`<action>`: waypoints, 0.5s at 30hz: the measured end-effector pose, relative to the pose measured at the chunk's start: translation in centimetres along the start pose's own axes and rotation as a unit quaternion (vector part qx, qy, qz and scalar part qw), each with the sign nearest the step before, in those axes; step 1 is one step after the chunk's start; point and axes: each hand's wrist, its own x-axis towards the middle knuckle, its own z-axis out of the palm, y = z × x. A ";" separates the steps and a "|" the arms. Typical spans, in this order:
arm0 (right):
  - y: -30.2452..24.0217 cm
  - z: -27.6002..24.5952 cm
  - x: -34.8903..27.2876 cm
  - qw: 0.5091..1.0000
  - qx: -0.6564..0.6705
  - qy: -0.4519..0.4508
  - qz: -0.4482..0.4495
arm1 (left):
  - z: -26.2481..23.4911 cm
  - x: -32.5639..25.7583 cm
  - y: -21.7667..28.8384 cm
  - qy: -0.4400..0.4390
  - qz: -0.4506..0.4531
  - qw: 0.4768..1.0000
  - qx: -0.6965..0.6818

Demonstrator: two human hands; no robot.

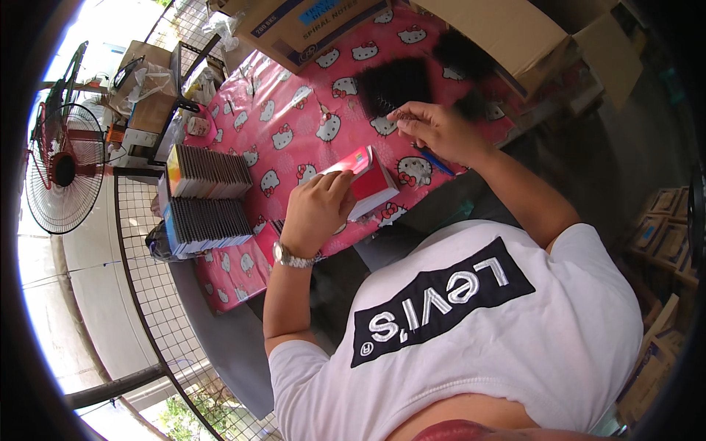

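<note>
A thick pad of paper with a red and pink cover lies on the table's near side. My left hand, a metal watch at its wrist, has its bent fingers closed over the pad's left edge. My right hand is raised above and beyond the pad, thumb and fingers drawn together. Whatever they pinch is too small to make out. Just past those fingertips lies a dark heap of black spiral binding coils. A blue pen-like thing rests below my right hand.
Two rows of spiral notebooks stand at the left of the pink patterned tablecloth. A closed cardboard box and an open carton sit at the back. A fan stands far left; cartons are stacked far right.
</note>
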 end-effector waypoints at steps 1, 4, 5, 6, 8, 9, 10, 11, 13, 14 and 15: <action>-0.2 0.1 0.0 1.000 0.009 0.000 -0.003 | -0.6 0.4 0.3 0.027 -0.007 1.000 0.010; -0.7 0.3 -0.4 1.000 -0.011 0.006 -0.019 | -1.1 0.8 0.9 0.082 -0.058 0.995 0.018; -0.7 0.5 -0.5 1.000 -0.014 0.008 -0.023 | -0.3 0.7 0.9 0.091 -0.071 0.993 0.033; -0.8 1.4 -1.0 0.997 -0.021 0.049 -0.050 | 0.9 0.6 1.1 0.101 -0.086 0.990 0.048; -0.7 4.3 -2.7 0.988 -0.034 0.106 -0.108 | 3.1 0.0 1.5 0.119 -0.120 0.983 0.069; -0.4 5.7 -3.5 0.982 -0.046 0.123 -0.138 | 3.4 0.2 1.9 0.129 -0.122 0.982 0.067; 0.5 7.7 -4.3 0.978 -0.059 0.105 -0.171 | 3.6 0.3 2.4 0.140 -0.128 0.980 0.066; 1.2 8.0 -4.5 0.975 -0.070 0.086 -0.192 | 3.8 0.4 2.7 0.150 -0.133 0.978 0.064; 1.6 8.1 -4.1 0.969 -0.086 0.040 -0.230 | 3.9 0.6 2.5 0.166 -0.125 0.976 0.063; 1.8 7.5 -3.6 0.966 -0.093 0.017 -0.242 | 3.9 0.7 2.4 0.174 -0.120 0.975 0.062; 1.2 6.3 -2.8 0.976 -0.091 -0.021 -0.198 | 3.7 0.6 2.3 0.171 -0.120 0.976 0.057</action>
